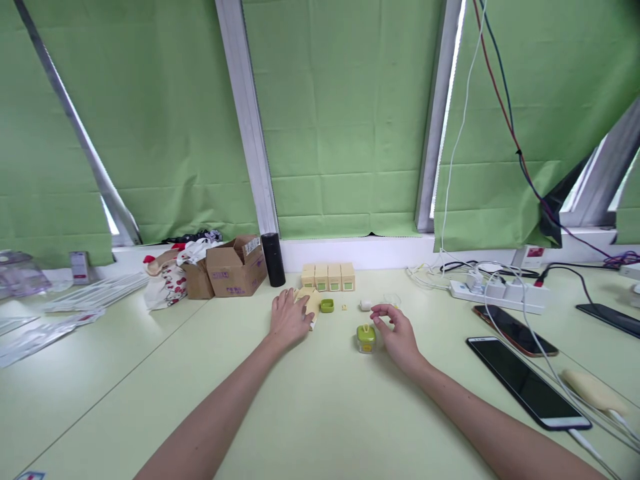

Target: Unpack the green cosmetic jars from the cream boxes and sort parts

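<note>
My left hand (290, 317) lies with fingers spread, touching the edge of a pale yellow carton (313, 301) that is partly hidden under it. Just right of the carton sits a small green tray-like piece (327, 305), and past it a tiny yellow piece (344, 307). My right hand (399, 333) is curled, thumb and fingertips close together; whatever may be between them is too small to make out. Close to its thumb stands a small clear jar with a green lid (366, 338). Behind the fingers are a white rounded piece (365, 305) and a clear piece (393, 300).
Several small yellow boxes (328, 277) stand in a row behind. Leftward are a black cylinder (273, 260), an open cardboard box (237, 270) and a cloth bag (167, 283). Phones (527, 383), cables and a power strip (497, 295) occupy the right side.
</note>
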Demonstrator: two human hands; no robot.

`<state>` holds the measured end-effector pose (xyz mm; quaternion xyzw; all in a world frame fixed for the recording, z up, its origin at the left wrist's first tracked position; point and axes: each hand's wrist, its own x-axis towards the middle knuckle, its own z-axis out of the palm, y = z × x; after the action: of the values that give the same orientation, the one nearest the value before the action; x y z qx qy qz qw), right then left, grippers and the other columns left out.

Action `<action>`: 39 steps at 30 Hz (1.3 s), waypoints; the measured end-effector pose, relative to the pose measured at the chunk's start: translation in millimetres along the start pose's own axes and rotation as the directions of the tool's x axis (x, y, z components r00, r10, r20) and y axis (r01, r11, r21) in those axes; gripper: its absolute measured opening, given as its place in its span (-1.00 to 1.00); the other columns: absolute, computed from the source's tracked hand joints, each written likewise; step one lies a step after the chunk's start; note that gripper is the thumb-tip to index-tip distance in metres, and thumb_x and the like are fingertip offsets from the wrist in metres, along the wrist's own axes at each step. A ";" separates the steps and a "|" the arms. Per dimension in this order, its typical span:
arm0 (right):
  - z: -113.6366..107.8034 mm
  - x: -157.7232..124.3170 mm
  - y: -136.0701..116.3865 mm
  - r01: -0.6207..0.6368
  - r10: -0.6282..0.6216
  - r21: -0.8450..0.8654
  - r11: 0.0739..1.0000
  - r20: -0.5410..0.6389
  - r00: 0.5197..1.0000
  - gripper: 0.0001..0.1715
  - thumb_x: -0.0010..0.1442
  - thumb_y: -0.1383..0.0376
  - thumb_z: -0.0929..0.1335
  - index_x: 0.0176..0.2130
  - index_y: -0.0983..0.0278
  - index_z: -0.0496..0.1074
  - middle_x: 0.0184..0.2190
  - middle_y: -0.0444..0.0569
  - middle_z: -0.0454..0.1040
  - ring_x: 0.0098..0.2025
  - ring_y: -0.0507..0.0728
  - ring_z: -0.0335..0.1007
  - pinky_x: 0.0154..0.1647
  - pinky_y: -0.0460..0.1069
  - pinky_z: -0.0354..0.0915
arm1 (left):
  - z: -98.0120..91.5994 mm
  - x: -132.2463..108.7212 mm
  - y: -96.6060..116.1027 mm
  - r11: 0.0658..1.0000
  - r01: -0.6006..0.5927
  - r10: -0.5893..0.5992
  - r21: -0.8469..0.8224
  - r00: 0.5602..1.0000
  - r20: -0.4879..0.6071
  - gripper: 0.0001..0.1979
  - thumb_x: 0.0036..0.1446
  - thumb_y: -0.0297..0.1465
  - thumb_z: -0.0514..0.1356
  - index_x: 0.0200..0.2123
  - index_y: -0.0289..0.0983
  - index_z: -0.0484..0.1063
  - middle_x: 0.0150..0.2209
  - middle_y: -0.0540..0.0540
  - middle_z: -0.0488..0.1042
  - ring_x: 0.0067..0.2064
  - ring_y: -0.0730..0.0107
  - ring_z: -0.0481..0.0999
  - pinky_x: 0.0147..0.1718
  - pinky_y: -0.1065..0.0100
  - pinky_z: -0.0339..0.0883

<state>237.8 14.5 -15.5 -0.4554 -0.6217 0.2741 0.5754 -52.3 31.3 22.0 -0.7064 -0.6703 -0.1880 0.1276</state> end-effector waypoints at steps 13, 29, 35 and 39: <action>0.7 -0.8 1.9 -0.017 0.018 -0.013 1.000 0.029 0.999 -0.72 0.19 0.14 0.34 -0.15 0.18 0.52 -0.17 0.02 0.59 -0.01 0.29 0.45 0.09 0.17 0.18 | 0.7 1.1 -4.1 0.997 0.071 -0.071 0.020 0.997 0.007 -0.57 0.16 -0.21 0.21 0.08 -0.21 0.47 0.27 -0.32 0.38 0.30 -0.11 0.28 0.26 0.03 0.06; 2.8 1.9 9.3 -0.053 0.053 -0.004 0.999 0.030 0.998 -0.69 0.15 0.09 0.35 -0.20 0.19 0.55 -0.35 -0.02 0.59 -0.25 0.24 0.49 -0.25 0.07 0.26 | -8.7 0.0 9.4 0.996 0.019 -0.016 0.082 0.999 -0.036 -0.45 0.17 -0.22 0.21 0.23 -0.16 0.38 0.33 -0.26 0.33 0.40 -0.12 0.12 0.36 -0.02 -0.13; 3.7 0.9 10.0 -0.049 0.049 0.000 0.999 0.054 0.997 -0.71 0.15 0.13 0.34 -0.20 0.20 0.55 -0.35 -0.03 0.59 -0.26 0.22 0.48 -0.26 0.05 0.25 | -1.3 1.1 5.5 0.994 0.066 -0.068 0.087 0.997 0.028 -0.53 0.15 -0.24 0.20 0.14 -0.17 0.47 0.29 -0.30 0.39 0.33 -0.13 0.25 0.31 -0.04 -0.04; 3.4 0.0 8.1 -0.058 0.058 -0.004 0.998 0.058 0.997 -0.70 0.15 0.12 0.34 -0.19 0.20 0.55 -0.35 -0.03 0.58 -0.25 0.23 0.48 -0.25 0.06 0.25 | 0.6 1.4 -0.2 0.993 0.084 -0.087 0.087 0.996 0.034 -0.51 0.14 -0.28 0.20 0.15 -0.18 0.46 0.29 -0.32 0.39 0.30 -0.13 0.30 0.29 -0.04 0.00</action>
<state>236.5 18.7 -23.1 -0.4658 -0.6248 0.3030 0.5485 -52.4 32.8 22.1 -0.6744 -0.7097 -0.1512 0.1368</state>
